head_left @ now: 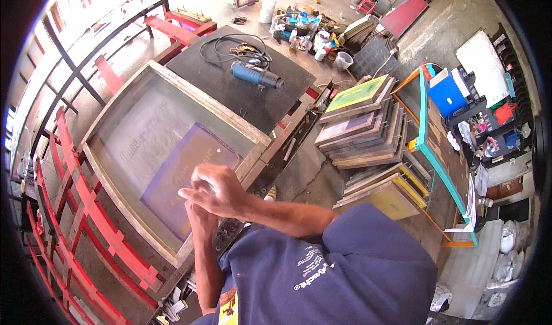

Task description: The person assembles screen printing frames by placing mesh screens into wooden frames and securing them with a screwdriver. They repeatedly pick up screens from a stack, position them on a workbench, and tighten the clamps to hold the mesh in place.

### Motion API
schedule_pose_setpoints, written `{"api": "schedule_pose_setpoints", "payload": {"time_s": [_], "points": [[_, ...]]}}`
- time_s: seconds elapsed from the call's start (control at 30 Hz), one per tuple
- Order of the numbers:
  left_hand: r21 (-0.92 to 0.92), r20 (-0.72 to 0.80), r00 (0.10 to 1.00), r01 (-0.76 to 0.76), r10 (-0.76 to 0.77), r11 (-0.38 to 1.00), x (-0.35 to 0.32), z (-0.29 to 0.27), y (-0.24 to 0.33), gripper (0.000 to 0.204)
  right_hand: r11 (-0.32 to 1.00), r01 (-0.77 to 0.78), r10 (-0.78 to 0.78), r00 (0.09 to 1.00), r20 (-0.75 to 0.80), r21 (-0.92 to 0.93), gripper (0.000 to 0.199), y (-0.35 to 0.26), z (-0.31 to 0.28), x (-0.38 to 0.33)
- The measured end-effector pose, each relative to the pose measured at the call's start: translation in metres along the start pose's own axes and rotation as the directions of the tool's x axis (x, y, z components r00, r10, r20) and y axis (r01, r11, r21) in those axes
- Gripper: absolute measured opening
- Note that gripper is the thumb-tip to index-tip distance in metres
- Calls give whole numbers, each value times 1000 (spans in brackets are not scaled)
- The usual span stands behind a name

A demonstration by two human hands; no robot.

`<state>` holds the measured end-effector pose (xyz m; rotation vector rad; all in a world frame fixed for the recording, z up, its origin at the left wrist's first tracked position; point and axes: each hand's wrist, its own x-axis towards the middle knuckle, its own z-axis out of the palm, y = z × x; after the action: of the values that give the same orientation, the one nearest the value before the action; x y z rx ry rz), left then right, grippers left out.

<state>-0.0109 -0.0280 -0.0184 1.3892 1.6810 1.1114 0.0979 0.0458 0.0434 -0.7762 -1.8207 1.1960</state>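
Observation:
My right hand (pixel 225 191) is curled closed and crosses over my left hand (pixel 201 214); the two touch. Whatever lies between them is hidden. Most of the left hand's fingers are covered by the right hand, so their pose cannot be made out. Both hands are above the near part of a wooden-framed mesh screen (pixel 206 98). On its mesh is a purple rectangular area (pixel 183 167) with faint markings, and paler grey traces show farther up.
Beyond the screen, a blue heat gun (pixel 256 75) and its coiled black cable lie on a dark board (pixel 190 63). Red metal bars (pixel 86 181) run along the left. Stacked framed screens (pixel 362 132) stand at right, beside a turquoise-edged rack (pixel 422 106). Bottles and containers (pixel 313 35) crowd the far floor.

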Motion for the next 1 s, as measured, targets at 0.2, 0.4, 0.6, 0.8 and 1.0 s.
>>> {"api": "schedule_pose_setpoints", "payload": {"time_s": [0.2,0.4,0.6,0.8,1.0], "points": [[-82,-194,962,-211,192,974,-8,19,-32,34,949,-179,-28,770,638,259,29,11,-17,36],[-136,-182,973,-167,141,977,-4,19,-15,32,989,21,-81,904,419,145,28,9,-6,8],[-39,-11,990,-140,140,989,7,18,-57,36,999,33,-35,998,61,34,37,-9,1,9],[-272,-10,999,-46,45,961,-23,26,-48,35,877,-390,-131,369,920,281,42,7,-18,29],[-20,-27,995,-99,98,995,-1,7,-7,19,997,62,-57,994,98,-52,29,-13,2,-7]]}}
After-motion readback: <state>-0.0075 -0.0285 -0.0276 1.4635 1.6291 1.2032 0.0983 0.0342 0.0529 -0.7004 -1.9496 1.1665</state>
